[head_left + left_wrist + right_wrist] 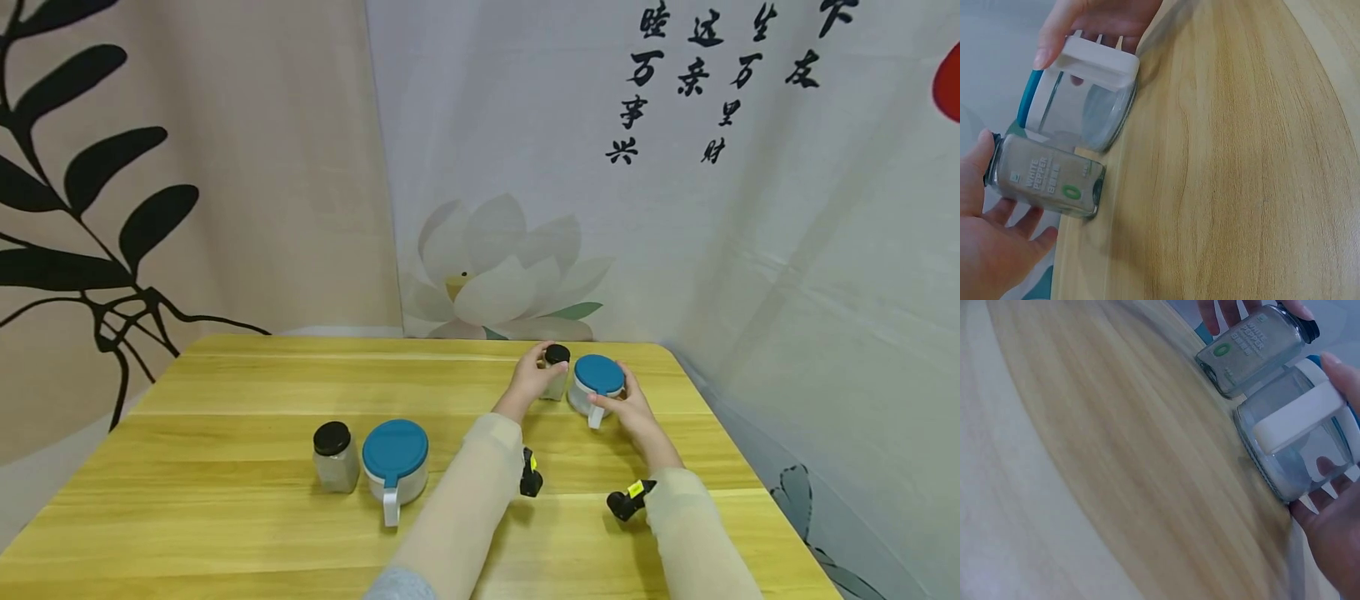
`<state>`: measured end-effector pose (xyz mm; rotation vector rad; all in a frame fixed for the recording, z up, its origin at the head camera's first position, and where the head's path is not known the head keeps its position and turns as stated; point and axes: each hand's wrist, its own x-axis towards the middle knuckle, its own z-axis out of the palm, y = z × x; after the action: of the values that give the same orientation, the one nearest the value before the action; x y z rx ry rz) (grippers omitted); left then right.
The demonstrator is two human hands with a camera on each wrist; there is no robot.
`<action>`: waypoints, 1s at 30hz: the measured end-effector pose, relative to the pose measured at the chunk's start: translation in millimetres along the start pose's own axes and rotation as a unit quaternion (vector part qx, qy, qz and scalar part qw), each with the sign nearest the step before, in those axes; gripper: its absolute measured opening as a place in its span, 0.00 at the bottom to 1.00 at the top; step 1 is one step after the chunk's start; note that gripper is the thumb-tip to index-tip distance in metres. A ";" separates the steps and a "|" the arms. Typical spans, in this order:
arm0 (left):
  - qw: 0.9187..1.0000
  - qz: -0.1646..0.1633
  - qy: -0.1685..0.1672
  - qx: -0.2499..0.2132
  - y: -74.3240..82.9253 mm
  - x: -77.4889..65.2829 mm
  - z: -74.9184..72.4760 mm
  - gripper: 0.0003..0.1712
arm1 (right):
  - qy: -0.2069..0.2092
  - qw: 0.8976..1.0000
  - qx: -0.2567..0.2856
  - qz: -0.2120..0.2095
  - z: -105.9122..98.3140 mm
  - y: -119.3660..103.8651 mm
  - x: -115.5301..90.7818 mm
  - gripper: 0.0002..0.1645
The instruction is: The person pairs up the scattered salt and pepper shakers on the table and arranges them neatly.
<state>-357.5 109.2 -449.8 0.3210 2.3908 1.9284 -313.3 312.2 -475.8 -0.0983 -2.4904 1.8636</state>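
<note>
At the far right of the table, my left hand (pixel 527 382) holds a small glass pepper jar (pixel 553 388) with a black cap, thumb and forefinger about the cap end. Its label (pixel 1041 175) reads "WHITE PEPPER" in the left wrist view. Close beside it on the right, my right hand (pixel 636 410) grips a clear glass seasoning pot (pixel 1291 469) with a blue lid (pixel 599 374) and a white handle (pixel 1300 419). The thumb lies near the lid and handle, the other fingers round the side. Both containers stand upright at the table's back edge.
A second black-capped jar (pixel 336 468) and a second blue-lidded pot (pixel 396 458) stand side by side on the left-middle of the wooden table (pixel 187 517). Behind the table hangs a printed cloth (pixel 510 167). Black wrist cameras (pixel 531 477) sit on both forearms.
</note>
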 end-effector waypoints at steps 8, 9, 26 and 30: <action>1.000 -0.009 0.011 -0.003 -0.3 -0.7 -4.8 0.30 | -0.013 0.999 0.033 0.001 4.9 -12.3 -3.7 0.61; 1.000 -0.009 0.010 -0.005 -0.4 -1.3 -5.0 0.30 | -0.016 0.999 0.040 0.002 5.2 -15.6 -5.9 0.61; 1.000 -0.005 0.009 -0.015 -3.0 -8.8 -2.4 0.30 | 0.015 0.998 0.053 -0.012 7.4 3.9 -3.3 0.59; 1.000 -0.005 0.005 -0.019 -2.3 -11.5 -1.4 0.31 | 0.029 0.998 0.049 -0.016 7.8 5.1 -3.9 0.58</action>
<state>-346.7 105.2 -452.8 0.2974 2.3534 1.9731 -309.7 305.9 -482.9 -0.1082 -2.3438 1.9377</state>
